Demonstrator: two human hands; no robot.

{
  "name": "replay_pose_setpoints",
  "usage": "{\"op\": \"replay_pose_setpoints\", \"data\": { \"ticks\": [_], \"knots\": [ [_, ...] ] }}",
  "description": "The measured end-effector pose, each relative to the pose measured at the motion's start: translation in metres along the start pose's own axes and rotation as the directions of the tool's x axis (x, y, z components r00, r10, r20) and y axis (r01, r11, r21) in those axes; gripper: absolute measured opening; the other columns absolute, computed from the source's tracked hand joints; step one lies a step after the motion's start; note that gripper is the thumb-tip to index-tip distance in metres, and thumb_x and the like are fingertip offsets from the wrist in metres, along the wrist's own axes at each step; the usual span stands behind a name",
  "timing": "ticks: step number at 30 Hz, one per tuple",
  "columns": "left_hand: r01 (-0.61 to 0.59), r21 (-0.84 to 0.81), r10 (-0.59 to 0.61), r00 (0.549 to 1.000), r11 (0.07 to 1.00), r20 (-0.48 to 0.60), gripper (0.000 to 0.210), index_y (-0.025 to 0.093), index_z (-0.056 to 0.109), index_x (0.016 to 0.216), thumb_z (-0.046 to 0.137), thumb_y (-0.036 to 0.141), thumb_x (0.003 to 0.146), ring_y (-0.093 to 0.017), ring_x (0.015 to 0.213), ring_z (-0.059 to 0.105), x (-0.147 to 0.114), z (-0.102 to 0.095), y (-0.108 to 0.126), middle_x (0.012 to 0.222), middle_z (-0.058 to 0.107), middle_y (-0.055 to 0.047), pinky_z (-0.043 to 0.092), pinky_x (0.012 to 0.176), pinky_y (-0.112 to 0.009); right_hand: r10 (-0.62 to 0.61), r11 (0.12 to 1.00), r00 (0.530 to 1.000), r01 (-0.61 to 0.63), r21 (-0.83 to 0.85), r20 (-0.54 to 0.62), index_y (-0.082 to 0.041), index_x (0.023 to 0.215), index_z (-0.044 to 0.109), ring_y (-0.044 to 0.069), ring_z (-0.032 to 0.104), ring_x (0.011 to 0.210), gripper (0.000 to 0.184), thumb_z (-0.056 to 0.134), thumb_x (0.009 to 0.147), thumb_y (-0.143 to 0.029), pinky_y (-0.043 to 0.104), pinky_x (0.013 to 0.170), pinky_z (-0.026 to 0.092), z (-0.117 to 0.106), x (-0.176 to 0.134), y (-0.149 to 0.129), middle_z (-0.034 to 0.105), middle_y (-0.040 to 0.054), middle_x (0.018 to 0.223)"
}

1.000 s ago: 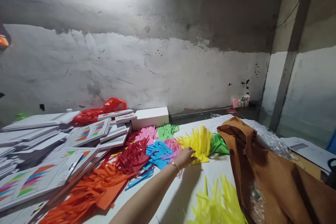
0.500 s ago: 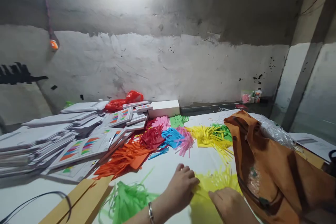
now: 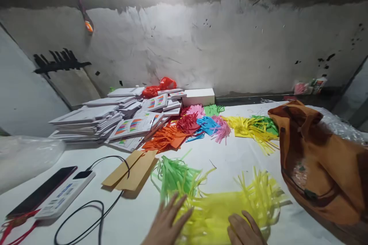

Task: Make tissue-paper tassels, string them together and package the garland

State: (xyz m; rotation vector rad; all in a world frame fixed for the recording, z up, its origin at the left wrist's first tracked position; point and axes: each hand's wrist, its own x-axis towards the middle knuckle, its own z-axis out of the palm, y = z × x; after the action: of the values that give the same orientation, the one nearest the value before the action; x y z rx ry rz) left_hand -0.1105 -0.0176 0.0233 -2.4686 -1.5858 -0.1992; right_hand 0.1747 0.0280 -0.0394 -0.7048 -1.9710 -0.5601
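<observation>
In the head view, the yellow sheet (image 3: 222, 208) is lying on the white surface (image 3: 129, 218) directly before the person, its plain middle running between two fringed ends. The left hand (image 3: 168, 222) is resting at the left end, its grip loose, with the fingers spreading apart over the strips (image 3: 260, 195). The right hand (image 3: 244, 229) is touching the plain middle near its lower edge, fingers lying close together; whether its grip is pinching the paper, I cannot tell.

The green bundle (image 3: 176, 174) is lying just beyond the left hand, and some yellow strips are reaching onto its edge. The brown cloth (image 3: 324, 157) is sitting to the right of the sheet, while the cable (image 3: 100, 214) and the card (image 3: 133, 174) are lying to the left. Farther back, another yellow fringe (image 3: 244, 126) is lying beside orange, red, blue and pink ones.

The step in hand seems to be flattening and straightening the sheet. Doing it well probably means holding the middle down gently with one palm while the other is combing the strips outward, pressing lightly because the paper looks thin, and lifting the yellow strips clear so they are not tangling with the green.
</observation>
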Motion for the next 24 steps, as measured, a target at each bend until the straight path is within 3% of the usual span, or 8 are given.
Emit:
{"op": "replay_pose_setpoints", "data": {
  "ticks": [2,6,10,13,15,19,22,24],
  "knots": [
    [-0.226,-0.030,0.214,0.951,0.974,-0.225,0.065,0.033,0.039,0.150,0.062,0.020,0.090,-0.025,0.141,0.043,0.006,0.016,0.032,0.147,0.056,-0.005,0.040,0.113,-0.039,0.020,0.998,0.999,-0.022,0.065,0.028,-0.018,0.080,0.065,0.014,0.071,0.089,0.035,0.039,0.099,-0.005,0.034,0.113,0.038,-0.003,0.006,-0.007,0.076,0.0039,0.086],
    [-0.323,-0.044,0.305,0.924,0.945,-0.229,0.055,0.013,0.044,0.146,0.055,0.037,0.097,-0.028,0.133,0.051,0.034,0.043,0.078,0.141,0.060,-0.012,0.048,0.105,-0.037,0.018,0.995,0.983,-0.036,0.098,0.183,-0.017,0.100,0.069,0.017,0.068,0.106,0.035,0.034,0.103,-0.016,0.035,0.114,0.033,-0.021,0.016,0.001,0.076,0.0054,0.102],
    [-0.293,-0.082,0.262,0.926,0.952,-0.272,0.057,0.012,0.054,0.135,0.051,0.052,0.094,-0.034,0.132,0.052,0.034,0.061,0.081,0.141,0.059,-0.017,0.049,0.103,-0.045,0.000,0.991,0.881,0.065,-0.121,0.473,-0.018,0.122,0.065,0.027,0.064,0.112,0.044,0.047,0.098,-0.051,0.049,0.119,0.013,-0.063,-0.004,0.045,0.069,0.0080,0.126],
    [-0.282,-0.124,0.234,0.924,0.951,-0.302,0.047,0.014,0.055,0.133,0.054,0.039,0.093,-0.033,0.133,0.051,0.024,0.059,0.073,0.139,0.060,-0.017,0.049,0.103,-0.044,0.128,0.964,0.882,-0.004,-0.265,0.453,-0.014,0.122,0.064,0.030,0.067,0.102,0.055,0.048,0.096,-0.059,0.053,0.110,0.026,-0.099,-0.017,0.069,0.071,0.0137,0.120],
    [-0.285,-0.149,0.236,0.930,0.947,-0.283,0.044,0.014,0.057,0.131,0.057,0.031,0.091,-0.032,0.132,0.052,0.022,0.051,0.071,0.138,0.061,-0.016,0.051,0.103,-0.043,0.176,0.957,0.905,-0.065,-0.282,0.388,-0.014,0.117,0.065,0.030,0.069,0.098,0.046,0.050,0.097,-0.053,0.047,0.099,0.037,-0.109,-0.011,0.067,0.074,0.0142,0.113],
    [-0.271,-0.187,0.214,0.937,0.944,-0.275,0.039,0.015,0.061,0.124,0.061,0.025,0.086,-0.031,0.128,0.057,0.026,0.035,0.073,0.133,0.065,-0.016,0.053,0.100,-0.043,-0.082,0.997,0.912,0.080,0.022,0.402,-0.024,0.111,0.068,0.021,0.069,0.101,0.022,0.052,0.099,-0.032,0.040,0.108,0.032,-0.084,0.022,0.026,0.076,0.0017,0.110],
    [-0.255,-0.213,0.195,0.944,0.943,-0.265,0.035,0.017,0.063,0.119,0.060,0.023,0.085,-0.029,0.124,0.059,0.029,0.028,0.071,0.129,0.067,-0.014,0.054,0.099,-0.041,0.108,0.980,0.928,-0.161,0.121,0.357,-0.022,0.096,0.068,0.018,0.069,0.100,0.031,0.039,0.099,-0.010,0.044,0.115,0.025,-0.059,0.031,0.000,0.077,0.0004,0.096],
    [-0.259,-0.218,0.201,0.946,0.941,-0.256,0.031,0.017,0.064,0.117,0.059,0.023,0.086,-0.027,0.122,0.061,0.029,0.023,0.067,0.126,0.069,-0.012,0.053,0.098,-0.039,0.231,0.931,0.900,-0.315,0.186,0.369,-0.021,0.090,0.065,0.015,0.069,0.089,0.035,0.035,0.099,-0.006,0.041,0.114,0.027,-0.053,0.027,-0.005,0.074,-0.0008,0.086]
  ]
}}
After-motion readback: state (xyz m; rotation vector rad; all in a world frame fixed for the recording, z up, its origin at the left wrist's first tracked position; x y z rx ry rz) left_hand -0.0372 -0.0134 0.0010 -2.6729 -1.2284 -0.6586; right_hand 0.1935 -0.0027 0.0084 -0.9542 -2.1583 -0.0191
